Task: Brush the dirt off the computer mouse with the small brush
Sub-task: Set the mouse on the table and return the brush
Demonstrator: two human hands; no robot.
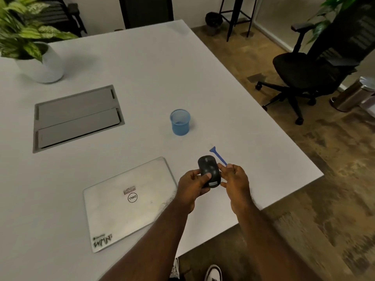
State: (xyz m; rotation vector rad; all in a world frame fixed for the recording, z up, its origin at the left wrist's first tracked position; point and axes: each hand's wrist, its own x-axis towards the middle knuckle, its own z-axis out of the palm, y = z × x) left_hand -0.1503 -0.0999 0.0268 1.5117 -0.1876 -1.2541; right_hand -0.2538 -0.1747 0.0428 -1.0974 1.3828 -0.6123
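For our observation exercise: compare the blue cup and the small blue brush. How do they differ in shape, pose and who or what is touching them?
1. The blue cup is a wide, translucent open container; the small brush is a thin stick with a flared head.
2. The cup stands upright on the white table; the brush is tilted, pointing away from the person.
3. Nothing touches the cup; the right hand pinches the brush's near end.
Both are blue.
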